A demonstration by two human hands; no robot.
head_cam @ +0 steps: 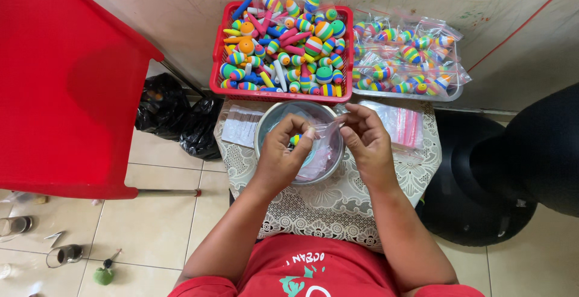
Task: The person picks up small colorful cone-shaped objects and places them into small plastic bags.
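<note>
Striped float [296, 139]: pinched in my left hand [283, 152] above the metal bowl [265, 129] at the bench centre. My right hand [363, 139] pinches the mouth of a small clear bag [327, 131], fingertips closed on the plastic. I judge the step in hand to be bagging the float. The next move calls for keeping the bag mouth spread and lining the float up with it. The red basket [219, 62] of loose floats sits at the far edge, the tray of filled bags [449, 97] beside it.

The person wears a red short-sleeved shirt [313, 267]. White and green print marks its chest. Both forearms are bare, without rings or watch.
</note>
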